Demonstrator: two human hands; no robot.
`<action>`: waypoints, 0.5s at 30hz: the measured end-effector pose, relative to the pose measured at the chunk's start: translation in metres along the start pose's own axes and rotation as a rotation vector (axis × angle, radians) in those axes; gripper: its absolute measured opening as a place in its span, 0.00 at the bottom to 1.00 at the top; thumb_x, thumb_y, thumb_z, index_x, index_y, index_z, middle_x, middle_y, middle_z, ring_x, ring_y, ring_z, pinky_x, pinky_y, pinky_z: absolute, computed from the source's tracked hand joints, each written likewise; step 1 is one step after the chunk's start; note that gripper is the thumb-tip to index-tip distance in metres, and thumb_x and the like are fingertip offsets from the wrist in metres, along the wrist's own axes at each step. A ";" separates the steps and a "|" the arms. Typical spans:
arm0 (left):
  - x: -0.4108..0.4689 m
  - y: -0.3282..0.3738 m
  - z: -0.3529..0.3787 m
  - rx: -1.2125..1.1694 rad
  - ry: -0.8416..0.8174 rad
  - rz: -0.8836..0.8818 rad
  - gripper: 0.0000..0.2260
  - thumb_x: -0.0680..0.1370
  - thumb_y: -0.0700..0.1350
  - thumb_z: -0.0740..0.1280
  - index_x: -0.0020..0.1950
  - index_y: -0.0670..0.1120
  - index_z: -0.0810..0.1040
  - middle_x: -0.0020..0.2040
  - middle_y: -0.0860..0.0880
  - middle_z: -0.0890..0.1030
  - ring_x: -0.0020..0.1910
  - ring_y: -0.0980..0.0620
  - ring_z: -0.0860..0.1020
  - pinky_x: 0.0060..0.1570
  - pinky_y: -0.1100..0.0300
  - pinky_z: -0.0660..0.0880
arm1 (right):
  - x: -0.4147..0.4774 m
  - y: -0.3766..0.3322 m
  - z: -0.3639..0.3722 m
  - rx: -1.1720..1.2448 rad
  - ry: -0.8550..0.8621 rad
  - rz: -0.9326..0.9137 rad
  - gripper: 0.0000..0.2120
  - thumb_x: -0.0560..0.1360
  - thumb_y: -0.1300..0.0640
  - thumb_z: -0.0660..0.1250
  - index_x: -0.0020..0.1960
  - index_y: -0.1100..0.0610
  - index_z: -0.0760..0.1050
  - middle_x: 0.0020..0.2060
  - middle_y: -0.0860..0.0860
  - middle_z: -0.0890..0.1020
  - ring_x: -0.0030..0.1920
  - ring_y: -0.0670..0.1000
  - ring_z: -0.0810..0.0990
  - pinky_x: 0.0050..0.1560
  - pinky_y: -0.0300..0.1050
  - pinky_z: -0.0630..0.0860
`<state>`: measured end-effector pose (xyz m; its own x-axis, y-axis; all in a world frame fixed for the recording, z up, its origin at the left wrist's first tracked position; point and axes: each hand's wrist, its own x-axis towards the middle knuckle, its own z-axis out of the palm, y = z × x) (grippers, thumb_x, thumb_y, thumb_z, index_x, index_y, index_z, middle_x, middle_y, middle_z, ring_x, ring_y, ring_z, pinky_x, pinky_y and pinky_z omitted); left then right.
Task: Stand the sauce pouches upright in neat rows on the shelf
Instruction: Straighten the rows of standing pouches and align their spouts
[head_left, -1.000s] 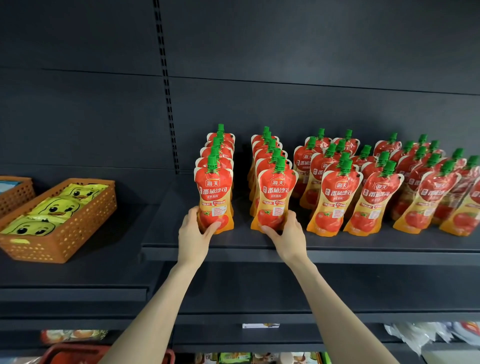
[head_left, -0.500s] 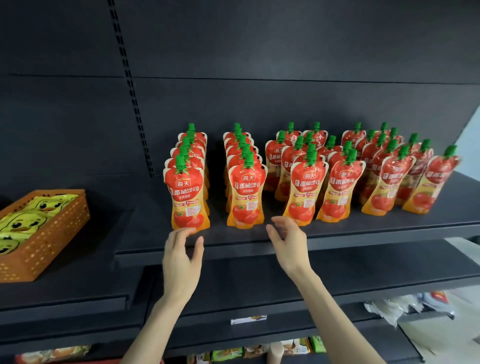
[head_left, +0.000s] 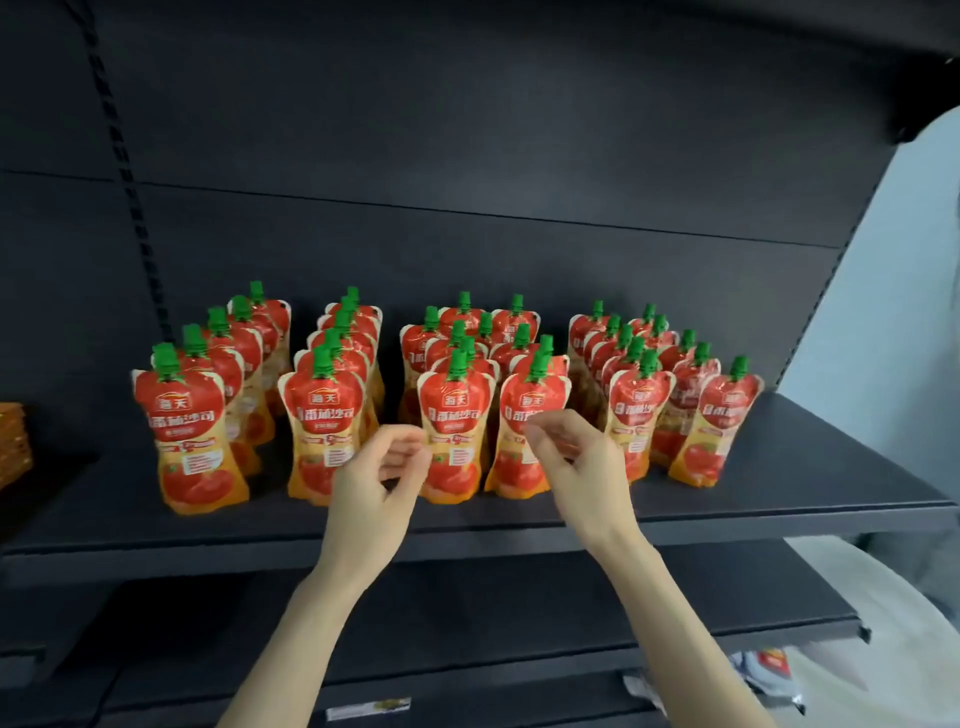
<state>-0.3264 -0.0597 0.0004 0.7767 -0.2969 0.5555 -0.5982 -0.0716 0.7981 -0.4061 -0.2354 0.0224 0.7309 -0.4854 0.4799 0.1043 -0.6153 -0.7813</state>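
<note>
Sauce pouches, middle rows askew just beyond my loose, empty fingers: I'd square fronts gently, bases flat.

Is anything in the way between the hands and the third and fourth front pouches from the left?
Nothing visible does. The left hand is just in front of the third front pouch, and the right hand overlaps the fourth front pouch. Only the front edge of the shelf lies below them.

Bare forearms reaching up from below, left hand and right hand level and apart, palms turned inward, fingers of both loosely curled, holding nothing.
</note>
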 end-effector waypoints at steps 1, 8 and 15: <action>0.004 0.005 0.010 0.002 0.009 0.008 0.05 0.76 0.43 0.67 0.51 0.52 0.77 0.47 0.57 0.80 0.48 0.64 0.78 0.45 0.76 0.72 | 0.007 0.002 -0.010 0.000 -0.012 -0.017 0.06 0.77 0.56 0.64 0.52 0.53 0.78 0.45 0.42 0.82 0.48 0.39 0.78 0.47 0.27 0.73; 0.079 0.042 0.034 0.125 0.056 0.110 0.06 0.77 0.43 0.66 0.53 0.48 0.77 0.47 0.57 0.79 0.48 0.62 0.77 0.46 0.74 0.73 | 0.086 0.004 -0.040 -0.017 -0.064 -0.147 0.07 0.78 0.58 0.63 0.53 0.56 0.78 0.45 0.44 0.81 0.48 0.40 0.79 0.48 0.26 0.73; 0.196 0.030 0.049 0.276 -0.093 0.099 0.06 0.76 0.44 0.67 0.53 0.48 0.77 0.46 0.55 0.79 0.46 0.62 0.77 0.46 0.72 0.72 | 0.184 0.016 -0.025 -0.116 -0.139 -0.185 0.07 0.77 0.55 0.64 0.51 0.56 0.79 0.43 0.47 0.82 0.45 0.43 0.79 0.45 0.28 0.72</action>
<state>-0.2017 -0.1665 0.1223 0.6984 -0.3999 0.5936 -0.7108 -0.2906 0.6405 -0.2871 -0.3501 0.1083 0.7929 -0.2732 0.5446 0.1724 -0.7567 -0.6306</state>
